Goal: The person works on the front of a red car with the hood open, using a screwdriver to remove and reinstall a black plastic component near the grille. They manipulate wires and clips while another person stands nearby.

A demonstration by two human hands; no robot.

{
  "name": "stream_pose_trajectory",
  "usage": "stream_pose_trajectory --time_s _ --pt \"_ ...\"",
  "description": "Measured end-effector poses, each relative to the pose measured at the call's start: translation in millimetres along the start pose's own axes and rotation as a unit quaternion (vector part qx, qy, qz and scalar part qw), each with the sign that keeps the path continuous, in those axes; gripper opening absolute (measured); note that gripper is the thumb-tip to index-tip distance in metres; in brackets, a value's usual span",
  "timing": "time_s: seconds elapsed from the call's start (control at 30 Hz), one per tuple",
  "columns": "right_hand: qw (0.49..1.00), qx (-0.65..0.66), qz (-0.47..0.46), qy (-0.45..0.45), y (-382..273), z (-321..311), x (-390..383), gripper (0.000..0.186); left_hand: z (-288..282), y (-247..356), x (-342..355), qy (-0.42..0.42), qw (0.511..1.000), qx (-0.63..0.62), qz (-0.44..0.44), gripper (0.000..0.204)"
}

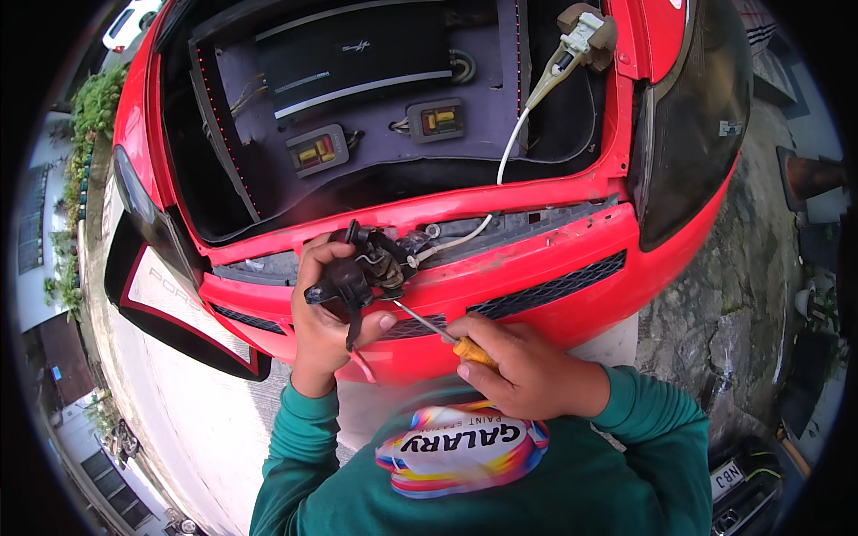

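My left hand is closed around a black mechanical part, which looks like a car latch assembly with some bare metal in its middle. A pale cable runs from its right side up over the car's edge. In my right hand is a screwdriver with a yellow-orange handle, the fingers wrapped round it. Its metal shaft points up and left, and the tip meets the underside of the black part. Whether it sits in a screw, I cannot tell. Below the left hand hangs a short pink-red strip.
Behind the part lies the open compartment of a red car, holding a black amplifier and two small grey boxes. A white fitting with the cable rests at the upper right. A dark-framed panel stands on the left.
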State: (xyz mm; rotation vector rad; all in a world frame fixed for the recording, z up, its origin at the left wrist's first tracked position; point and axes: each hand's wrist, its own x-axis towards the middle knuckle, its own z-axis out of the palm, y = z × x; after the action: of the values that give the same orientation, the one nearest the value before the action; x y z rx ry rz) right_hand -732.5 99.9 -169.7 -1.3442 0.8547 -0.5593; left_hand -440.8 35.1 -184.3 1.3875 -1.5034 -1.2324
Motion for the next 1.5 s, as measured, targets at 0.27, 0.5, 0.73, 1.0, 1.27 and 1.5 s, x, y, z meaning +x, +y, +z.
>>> stream_pose_trajectory --time_s 0.27,0.5,0.73,1.0,1.27,1.5 --pt "0.995 -0.093 -0.005 0.039 -37 -37 -6 0.044 -1 -8 -2 0.052 0.977 0.151 0.14 0.084" --pt "0.99 -0.14 0.004 0.031 -31 -30 8 0.045 4 -17 -10 0.096 0.983 0.079 0.134 0.074" --pt "0.995 -0.095 -0.02 0.012 -14 -22 5 0.042 9 -15 -10 0.113 0.985 0.047 0.122 0.073" --pt "0.999 0.006 -0.036 0.004 7 15 12 0.033 2 -18 -10 0.086 0.979 0.099 0.154 0.082" --pt "0.98 0.197 0.0 0.021 18 63 40 0.029 0 -15 -12 0.093 0.988 0.072 0.101 0.089" --pt "0.973 0.226 0.02 0.038 21 59 36 0.028 5 -4 -5 0.037 0.994 0.097 0.025 0.095"
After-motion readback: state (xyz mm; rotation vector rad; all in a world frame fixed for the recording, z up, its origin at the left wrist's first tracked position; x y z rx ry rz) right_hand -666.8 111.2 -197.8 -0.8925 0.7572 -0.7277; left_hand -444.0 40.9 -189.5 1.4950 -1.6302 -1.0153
